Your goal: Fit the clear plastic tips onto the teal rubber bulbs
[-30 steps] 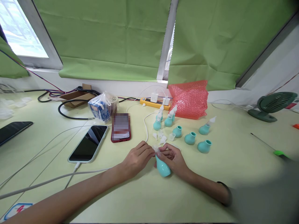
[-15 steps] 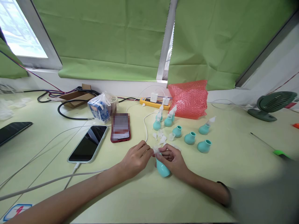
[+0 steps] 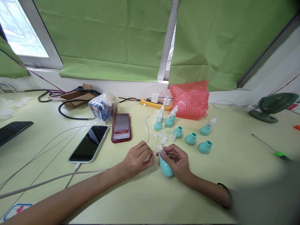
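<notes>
My right hand (image 3: 179,159) grips a teal squeeze bulb (image 3: 166,167), a nasal aspirator by its look, with its rounded base tilted toward me. A clear cap piece (image 3: 159,149) sits at the bulb's neck, near my right fingertips. Just to the left, apart from the bulb, my left hand (image 3: 140,158) has its thumb and fingertips pinched together; whatever may be between them is too small to make out. Loose clear tips (image 3: 164,139) and a small clear cup (image 3: 172,137) lie beyond my hands. Open-necked teal bulbs (image 3: 190,138) stand to the right.
Several bulbs with tips fitted (image 3: 157,125) stand in front of a red bubble-wrap bag (image 3: 189,100). A yellow power strip (image 3: 150,102) lies behind. Two phones, one white-edged (image 3: 88,145) and one red-cased (image 3: 121,128), lie left. A green-handled screwdriver (image 3: 280,154) and small fan (image 3: 277,104) are right.
My left hand has come away from the bulb's neck, leaving a gap. My right hand has shifted slightly right with the bulb still in it.
</notes>
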Demonstrator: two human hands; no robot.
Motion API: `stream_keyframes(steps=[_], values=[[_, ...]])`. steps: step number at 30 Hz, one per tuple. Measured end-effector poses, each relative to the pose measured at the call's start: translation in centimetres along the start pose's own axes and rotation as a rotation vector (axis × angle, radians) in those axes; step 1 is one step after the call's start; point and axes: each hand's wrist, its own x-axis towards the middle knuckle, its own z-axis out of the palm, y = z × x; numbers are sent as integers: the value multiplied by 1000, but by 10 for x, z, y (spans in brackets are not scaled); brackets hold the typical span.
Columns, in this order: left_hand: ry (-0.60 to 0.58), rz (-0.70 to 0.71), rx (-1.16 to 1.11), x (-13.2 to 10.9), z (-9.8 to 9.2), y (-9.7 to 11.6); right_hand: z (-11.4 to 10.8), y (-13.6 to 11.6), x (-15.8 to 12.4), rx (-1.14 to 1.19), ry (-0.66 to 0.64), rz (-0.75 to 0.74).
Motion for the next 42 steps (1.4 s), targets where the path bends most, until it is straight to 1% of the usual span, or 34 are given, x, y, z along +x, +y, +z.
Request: stream_keyframes(steps=[2, 4, 7, 10, 12, 13, 14, 15, 17, 18, 19, 21, 24, 27, 29, 31, 33, 35, 37, 39, 42], values=[[19, -37, -29, 0, 0, 0, -2, -2, 3, 62, 57, 3], [18, -80, -57, 2, -2, 0, -4, -2, 5, 69, 89, -20], [53, -134, -101, 7, -9, 0, -6, 3, 2, -30, 49, -111], [170, -182, -112, 15, -18, 1, -7, 10, -4, -129, -12, -284], [240, -212, -90, 17, -20, 1, -8, 12, -6, -210, -3, -448], [241, -230, -74, 16, -19, 0, -8, 12, -7, -259, 8, -538], [210, -251, -56, 13, -16, -1, -9, 12, -8, -310, 8, -625], [150, -283, -34, 10, -13, -3, -9, 10, -9, -366, -12, -707], [-65, -330, 37, 1, -3, -8, -9, 7, -10, -482, -120, -829], [-162, -362, 64, -4, 1, -10, -8, 5, -10, -539, -186, -852], [-240, -417, 68, -8, 5, -13, -8, 4, -10, -591, -236, -850], [-276, -493, 66, -13, 9, -16, -7, 0, -10, -666, -274, -793], [-219, -505, 18, -12, 7, -16, -5, -3, -6, -711, -301, -649], [-158, -500, -79, -6, -1, -9, -4, -5, -2, -707, -360, -546], [-178, -491, -162, -3, -7, -3, -4, -6, 0, -702, -364, -521], [-244, -443, -220, -1, -11, 2, -4, -6, 0, -704, -367, -510], [-341, -412, -227, -1, -12, 7, -3, -6, -1, -704, -388, -505], [-453, -428, -227, 0, -10, 10, -2, -6, -4, -705, -409, -510], [-557, -492, -279, 1, -9, 12, -1, -6, -6, -721, -412, -523], [-636, -584, -382, 3, -9, 14, 1, -5, -8, -738, -416, -534], [-691, -713, -547, 7, -12, 17, 1, -5, -8, -735, -436, -542]])
